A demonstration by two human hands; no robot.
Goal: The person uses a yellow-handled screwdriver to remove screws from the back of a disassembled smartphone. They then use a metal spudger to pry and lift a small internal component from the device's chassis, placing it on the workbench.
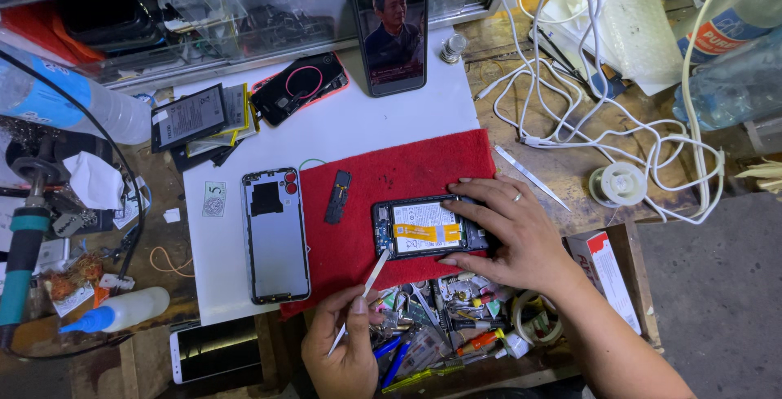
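Left hand [346, 350]: I grip a thin white plastic pry stick [364, 287].
Right hand [509, 232]: my spread fingers pin the opened black phone [425, 226] on the red cloth mat [383, 183].

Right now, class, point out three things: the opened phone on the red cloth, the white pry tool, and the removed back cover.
opened phone [423, 230]: head view, on its battery.
white pry tool [375, 271]: head view, upper blade.
back cover [277, 252]: head view, bare inner panel.

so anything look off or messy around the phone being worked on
The opened phone lies across the red mat's lower edge under the right hand; the left hand holds a white pry tool. Its back cover lies apart. White cables sprawl tangled, and small tools lie jumbled below.
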